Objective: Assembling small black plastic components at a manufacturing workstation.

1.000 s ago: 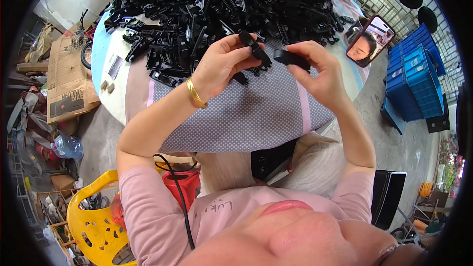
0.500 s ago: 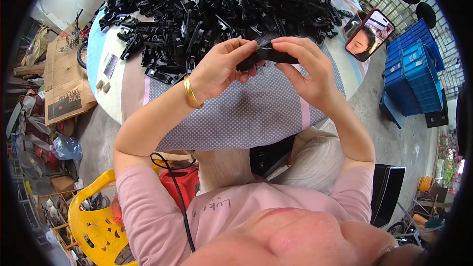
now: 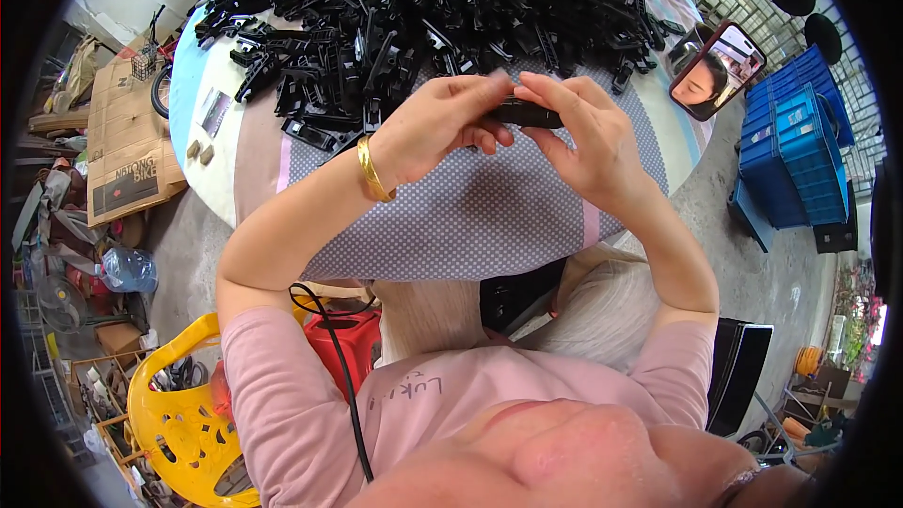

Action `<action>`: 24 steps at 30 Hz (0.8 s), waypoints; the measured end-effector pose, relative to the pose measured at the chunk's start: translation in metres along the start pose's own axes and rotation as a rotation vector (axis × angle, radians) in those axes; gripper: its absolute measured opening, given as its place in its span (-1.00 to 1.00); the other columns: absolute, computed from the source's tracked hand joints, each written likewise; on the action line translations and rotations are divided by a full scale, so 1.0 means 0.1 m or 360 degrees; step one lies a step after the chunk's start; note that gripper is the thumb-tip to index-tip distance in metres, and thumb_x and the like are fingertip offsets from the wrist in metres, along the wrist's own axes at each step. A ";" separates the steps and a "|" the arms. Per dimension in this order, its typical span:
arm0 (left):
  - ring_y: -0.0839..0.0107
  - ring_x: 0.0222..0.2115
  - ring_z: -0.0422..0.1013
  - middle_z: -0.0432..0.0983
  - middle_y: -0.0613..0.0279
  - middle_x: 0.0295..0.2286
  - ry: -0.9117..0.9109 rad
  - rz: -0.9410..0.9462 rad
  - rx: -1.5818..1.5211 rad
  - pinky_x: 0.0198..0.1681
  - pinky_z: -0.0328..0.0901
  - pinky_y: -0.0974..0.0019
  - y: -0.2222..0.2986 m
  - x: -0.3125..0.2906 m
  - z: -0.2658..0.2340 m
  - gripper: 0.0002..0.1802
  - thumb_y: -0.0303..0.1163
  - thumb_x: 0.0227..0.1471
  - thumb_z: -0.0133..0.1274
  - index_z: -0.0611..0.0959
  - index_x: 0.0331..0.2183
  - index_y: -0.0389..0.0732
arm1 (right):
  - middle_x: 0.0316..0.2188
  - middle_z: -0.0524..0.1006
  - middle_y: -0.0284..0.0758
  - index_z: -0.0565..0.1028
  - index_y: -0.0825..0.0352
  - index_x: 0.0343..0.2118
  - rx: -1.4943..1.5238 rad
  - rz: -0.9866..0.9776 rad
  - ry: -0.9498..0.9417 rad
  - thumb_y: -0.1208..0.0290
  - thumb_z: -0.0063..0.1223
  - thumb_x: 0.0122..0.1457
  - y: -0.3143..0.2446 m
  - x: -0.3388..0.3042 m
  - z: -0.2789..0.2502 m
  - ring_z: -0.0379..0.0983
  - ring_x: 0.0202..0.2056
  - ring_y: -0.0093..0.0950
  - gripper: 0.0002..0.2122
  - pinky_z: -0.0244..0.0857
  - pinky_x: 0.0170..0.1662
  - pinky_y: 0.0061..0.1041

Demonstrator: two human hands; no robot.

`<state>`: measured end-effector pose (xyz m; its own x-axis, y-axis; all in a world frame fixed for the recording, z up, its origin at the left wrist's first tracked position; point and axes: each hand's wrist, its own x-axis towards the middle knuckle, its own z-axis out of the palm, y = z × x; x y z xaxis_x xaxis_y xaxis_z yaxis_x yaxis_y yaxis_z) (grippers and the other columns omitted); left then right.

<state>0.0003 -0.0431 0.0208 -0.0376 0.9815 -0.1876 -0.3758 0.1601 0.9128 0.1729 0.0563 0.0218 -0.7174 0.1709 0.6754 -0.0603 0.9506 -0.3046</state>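
Above the near part of the table, both hands meet on a black plastic part [image 3: 529,114], a short dark piece whose exact kind I cannot make out. My left hand [image 3: 442,127], with a gold bangle at the wrist, grips its left end between thumb and fingers and covers much of it. My right hand [image 3: 597,136] pinches the right end, index finger on top and thumb below. Just beyond the hands lies a large heap of similar black plastic parts [image 3: 376,42], long, narrow and slotted, some with shiny faces.
A patterned cloth covers the round table [image 3: 442,226]. A phone [image 3: 718,71] stands at its right edge. A small card [image 3: 214,111] and two small tan pieces [image 3: 199,151] lie at left. Blue crates [image 3: 795,155] stand right, a yellow chair [image 3: 179,414] and red stool [image 3: 356,343] at lower left.
My hands have drawn closer together, the left fingers sliding right along the black plastic part, so less of it shows. The part sits more level now. The whole view has shifted slightly.
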 end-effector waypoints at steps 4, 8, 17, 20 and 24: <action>0.54 -0.47 0.45 0.51 0.23 -0.39 -0.0012 0.0287 0.0592 -0.47 0.34 0.56 -0.01 -0.05 0.06 -0.61 -0.28 0.01 0.09 0.51 -0.15 -0.32 | -0.33 0.53 -0.31 0.39 0.31 -0.06 -0.0044 -0.0055 -0.0020 0.58 0.20 -0.20 0.00 -0.02 -0.01 0.43 -0.30 -0.35 -0.48 0.35 -0.27 -0.47; 0.59 -0.48 0.41 0.54 0.20 -0.42 0.0086 0.0260 0.0799 -0.41 0.33 0.52 0.00 -0.07 0.08 -0.56 -0.49 -0.08 0.14 0.48 -0.10 -0.35 | -0.25 0.49 -0.24 0.41 0.33 -0.09 -0.0085 -0.0073 -0.0036 0.54 0.24 -0.22 -0.01 -0.01 -0.05 0.43 -0.26 -0.28 -0.50 0.32 -0.17 -0.42; 0.33 -0.41 0.51 0.54 0.06 -0.34 0.0127 0.0987 0.1708 -0.36 0.38 0.41 -0.08 -0.08 0.13 -0.55 -0.60 -0.23 0.17 0.55 -0.17 -0.24 | -0.24 0.48 -0.16 0.41 0.41 -0.14 0.0176 0.0462 -0.0481 0.46 0.26 -0.20 0.05 -0.12 -0.10 0.44 -0.23 -0.31 -0.53 0.28 -0.17 -0.41; 0.25 -0.44 0.50 0.55 0.07 -0.37 0.0161 0.1116 0.1835 -0.37 0.38 0.38 -0.07 -0.10 0.15 -0.59 -0.56 -0.26 0.18 0.58 -0.22 -0.23 | -0.27 0.51 -0.17 0.44 0.41 -0.17 0.0078 0.0357 -0.0408 0.46 0.26 -0.21 0.04 -0.11 -0.11 0.46 -0.28 -0.28 -0.55 0.29 -0.22 -0.42; 0.26 -0.47 0.49 0.55 0.10 -0.40 0.0152 0.1231 0.1871 -0.38 0.38 0.37 -0.07 -0.09 0.14 -0.63 -0.53 -0.28 0.21 0.60 -0.27 -0.23 | -0.38 0.54 -0.19 0.48 0.41 -0.25 0.0053 0.0256 -0.0268 0.45 0.26 -0.21 0.02 -0.14 -0.10 0.47 -0.36 -0.27 -0.62 0.30 -0.25 -0.42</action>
<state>0.0159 -0.0518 0.0209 0.0446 0.8572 0.5131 0.7479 -0.3692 0.5517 0.1897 0.0588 0.0185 -0.8250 0.2711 0.4959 0.0432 0.9051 -0.4230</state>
